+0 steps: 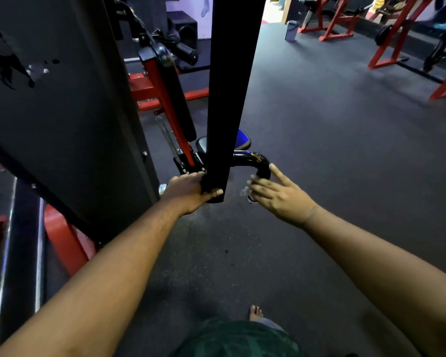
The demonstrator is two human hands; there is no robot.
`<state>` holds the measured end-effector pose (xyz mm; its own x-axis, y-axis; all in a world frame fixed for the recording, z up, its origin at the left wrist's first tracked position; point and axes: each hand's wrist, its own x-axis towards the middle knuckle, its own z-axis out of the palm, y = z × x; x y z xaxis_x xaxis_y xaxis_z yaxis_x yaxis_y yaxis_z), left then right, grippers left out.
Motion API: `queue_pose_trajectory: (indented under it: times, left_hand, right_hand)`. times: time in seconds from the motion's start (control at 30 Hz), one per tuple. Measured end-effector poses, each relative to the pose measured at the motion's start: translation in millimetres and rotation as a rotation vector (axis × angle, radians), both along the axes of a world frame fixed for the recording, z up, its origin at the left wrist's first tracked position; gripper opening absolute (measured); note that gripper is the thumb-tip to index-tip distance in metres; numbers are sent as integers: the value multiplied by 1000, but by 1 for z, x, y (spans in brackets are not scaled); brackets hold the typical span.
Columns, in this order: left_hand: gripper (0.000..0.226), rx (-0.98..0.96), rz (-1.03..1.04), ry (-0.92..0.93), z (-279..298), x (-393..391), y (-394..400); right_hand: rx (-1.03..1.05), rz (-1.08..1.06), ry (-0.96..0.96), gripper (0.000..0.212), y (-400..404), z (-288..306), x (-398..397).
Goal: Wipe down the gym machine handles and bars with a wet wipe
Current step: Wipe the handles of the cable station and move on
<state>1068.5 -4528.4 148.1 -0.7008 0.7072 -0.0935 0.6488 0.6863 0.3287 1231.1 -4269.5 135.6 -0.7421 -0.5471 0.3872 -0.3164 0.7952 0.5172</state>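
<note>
Head view, looking down past two bare forearms at a dark rubber gym floor. The left hand [191, 193] is clenched around the lower end of a flat black upright bar [231, 94], thumb wrapped across its front face. This bar's long axis runs nearly vertical, rising from the grip to the top of the frame.

Just to the right of that grip, a glossy black curved handle [255, 162] comes out from behind the upright, runs sideways, then bends down toward the right hand [276, 195]. The right hand has its fingers spread and mostly straight. Its fingertips [252, 177] lie against the handle's downturned end. A pale smear beside the fingers may be the wet wipe [244, 191], but it is too blurred to say.

The right hand is the nearer one to the handle, so wiping it would likely fall to that hand, following the bend up and leftward toward the upright.
</note>
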Motion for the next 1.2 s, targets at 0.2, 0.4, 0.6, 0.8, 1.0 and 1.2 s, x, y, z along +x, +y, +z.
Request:
queue_pose_trajectory:
  times: [0.2,0.4,0.6,0.8,1.0,1.2]
  left_hand:
    - [70,5,16,-25,-3,-1,0]
    - [70,12,15,-16,0,1,0]
    - [67,8,16,-8,2,2,1]
    - [66,-6,7,-8,3,2,-3]
    - [63,4,13,-6,6,6,-2]
    - [63,-2,21,-8,7,6,-2]
  right_hand:
    - [-337,-188,-259,42,-16,-68,34]
    - [-1681,-541,394,41,-44,-41,24]
    - [-1877,-471,226,41,-87,-15,-14]
    - [-2084,-547,38,27,-71,-43,-7]
    - [-2231,-384,129,36,-61,7,-28]
    - [-1996,-292,162,37,-78,16,-27]
